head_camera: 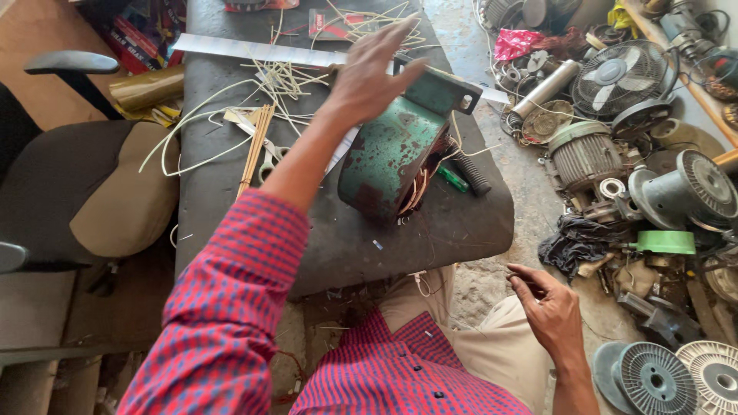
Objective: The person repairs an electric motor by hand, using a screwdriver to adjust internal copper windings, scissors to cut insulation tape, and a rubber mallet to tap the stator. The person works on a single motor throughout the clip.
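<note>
Hovering just above the green motor housing (pixel 392 157), fingers spread and empty: left hand (pixel 369 73); hanging loosely curled, empty, well below-right of it: right hand (pixel 550 307).

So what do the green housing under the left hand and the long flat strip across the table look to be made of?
The green housing looks like cast metal: chipped green paint with rusty brown patches, and copper-coloured wire showing at its open end. The left hand is raised just above it, fingers spread. The flat strip looks like bare bright metal, perhaps steel or aluminium, with a dull silver sheen.
</note>
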